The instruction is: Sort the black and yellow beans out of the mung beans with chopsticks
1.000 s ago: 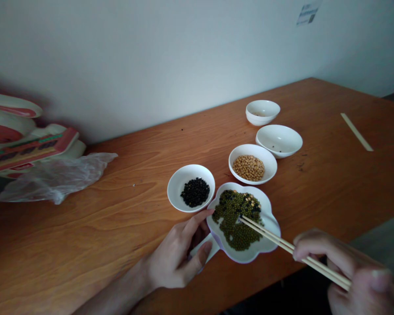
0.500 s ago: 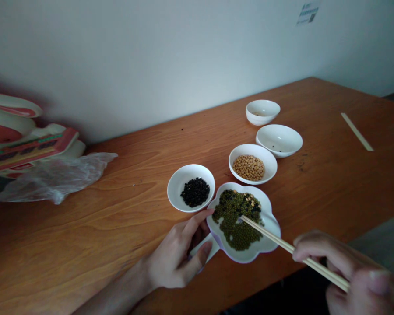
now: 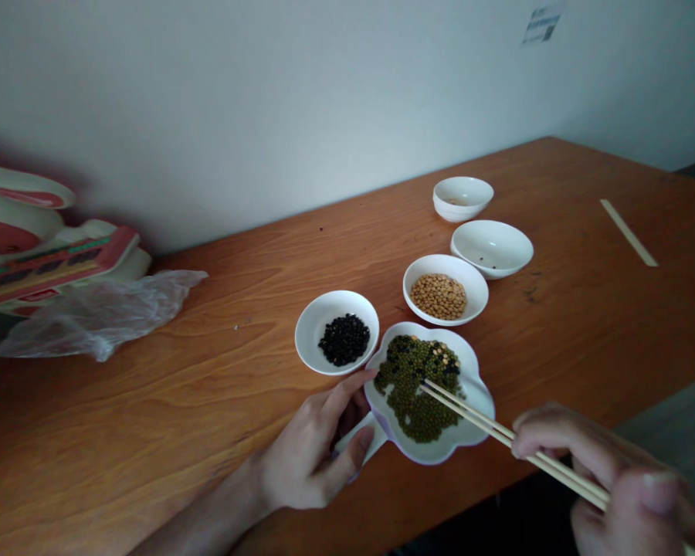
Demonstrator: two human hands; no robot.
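We note plastic bag (image 3: 101,316) far left, out of the way. L hand (image 3: 306,448) grips flower-shaped dish (image 3: 476,394) by rim and handle, fingers closed: firm, good. Black-bean bowl (image 3: 310,332) just beside dish, tight margin. Mixed beans (image 3: 411,378) in dish, chopsticks (image 3: 469,413) tips among them. R hand (image 3: 591,463) fingers closed on sticks, well back from tips: steady hold advised.

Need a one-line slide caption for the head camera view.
Left hand steadies a white flower-shaped dish of green and black beans while the right hand holds wooden chopsticks over them.
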